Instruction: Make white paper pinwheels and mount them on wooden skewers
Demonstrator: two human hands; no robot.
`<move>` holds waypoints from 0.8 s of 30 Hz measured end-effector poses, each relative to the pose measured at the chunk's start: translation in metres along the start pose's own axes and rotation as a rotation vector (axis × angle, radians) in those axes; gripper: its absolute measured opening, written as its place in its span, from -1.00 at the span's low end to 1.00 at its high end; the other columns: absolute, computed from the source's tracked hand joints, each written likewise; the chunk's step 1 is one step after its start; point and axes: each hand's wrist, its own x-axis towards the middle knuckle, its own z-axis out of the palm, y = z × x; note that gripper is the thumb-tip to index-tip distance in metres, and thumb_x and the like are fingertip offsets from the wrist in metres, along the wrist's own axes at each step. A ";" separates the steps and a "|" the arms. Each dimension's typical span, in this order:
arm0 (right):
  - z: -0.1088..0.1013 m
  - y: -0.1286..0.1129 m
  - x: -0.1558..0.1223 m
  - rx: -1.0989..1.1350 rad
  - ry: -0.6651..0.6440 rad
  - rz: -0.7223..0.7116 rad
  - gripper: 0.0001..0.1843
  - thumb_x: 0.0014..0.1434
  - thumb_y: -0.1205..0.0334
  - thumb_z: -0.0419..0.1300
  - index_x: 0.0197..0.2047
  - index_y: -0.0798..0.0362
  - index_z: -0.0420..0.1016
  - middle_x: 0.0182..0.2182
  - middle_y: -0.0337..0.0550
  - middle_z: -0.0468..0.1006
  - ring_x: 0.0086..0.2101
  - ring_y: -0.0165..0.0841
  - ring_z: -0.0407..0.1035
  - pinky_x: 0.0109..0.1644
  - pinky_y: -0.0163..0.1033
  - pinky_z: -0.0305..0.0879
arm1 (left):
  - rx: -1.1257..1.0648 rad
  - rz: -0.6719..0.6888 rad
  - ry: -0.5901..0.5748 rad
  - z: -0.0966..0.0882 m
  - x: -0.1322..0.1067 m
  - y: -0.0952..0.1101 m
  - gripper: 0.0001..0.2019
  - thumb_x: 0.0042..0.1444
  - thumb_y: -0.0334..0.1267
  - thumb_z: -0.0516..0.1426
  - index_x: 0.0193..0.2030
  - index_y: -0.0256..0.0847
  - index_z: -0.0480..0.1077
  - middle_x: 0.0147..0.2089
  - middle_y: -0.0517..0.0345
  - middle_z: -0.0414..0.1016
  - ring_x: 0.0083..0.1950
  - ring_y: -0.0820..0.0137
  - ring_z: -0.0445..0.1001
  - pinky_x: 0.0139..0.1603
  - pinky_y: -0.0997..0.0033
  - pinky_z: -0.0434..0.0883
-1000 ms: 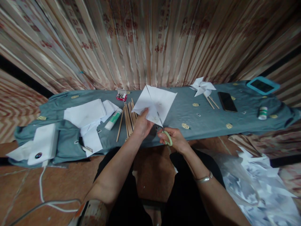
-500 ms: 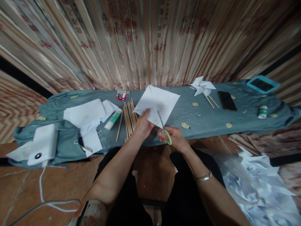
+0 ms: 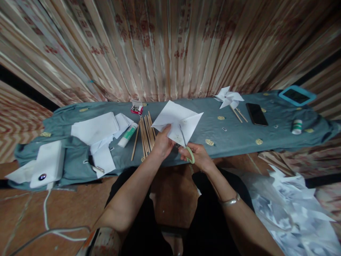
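Observation:
My left hand [image 3: 163, 143] pinches the near left side of a white square of paper [image 3: 176, 116], thumb on top. Slits run into the sheet from its left and right corners. In my right hand [image 3: 198, 154] is a pair of scissors [image 3: 190, 155] with pale green handles. Their blades reach over the near corner of the paper and point toward its middle. Just left of the paper lie several thin wooden sticks [image 3: 145, 133]. A finished paper pinwheel [image 3: 228, 97] on a stick rests to the right, with another stick beside it.
On the grey-green cloth [image 3: 170, 161] lie stacked paper [image 3: 96, 127], a glue stick [image 3: 128, 135], a red box of small metal pieces [image 3: 136, 107], a white power bank [image 3: 48, 163], a phone [image 3: 256, 114], a blue-framed device [image 3: 297, 95] and another glue stick [image 3: 297, 126]. Paper pinwheels [image 3: 295, 213] fill a bag at right.
The paper has turned slightly clockwise in my left hand, its far corner dropping a little. The slit at the right corner shows more plainly. The scissors stay almost in place.

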 end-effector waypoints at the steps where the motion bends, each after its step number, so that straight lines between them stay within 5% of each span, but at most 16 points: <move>1: 0.000 -0.001 0.000 0.000 0.002 0.008 -0.51 -0.27 -0.16 0.44 -0.48 0.09 0.51 -0.67 -0.29 0.46 -0.63 -0.51 0.28 -0.53 -0.36 0.20 | -0.003 0.003 0.000 0.000 0.000 0.000 -0.89 0.07 -0.33 0.15 -0.25 -0.27 0.42 -0.25 0.07 0.58 -0.08 0.23 0.55 -0.01 0.26 0.45; 24: 0.001 -0.004 -0.001 -0.039 0.022 0.006 -0.53 -0.26 -0.17 0.43 -0.56 0.08 0.47 -0.67 -0.27 0.45 -0.63 -0.50 0.27 -0.54 -0.36 0.19 | -0.010 -0.004 0.007 -0.002 0.000 -0.002 -0.89 0.07 -0.34 0.18 -0.24 -0.27 0.44 -0.28 0.11 0.57 -0.19 0.31 0.54 -0.10 0.36 0.43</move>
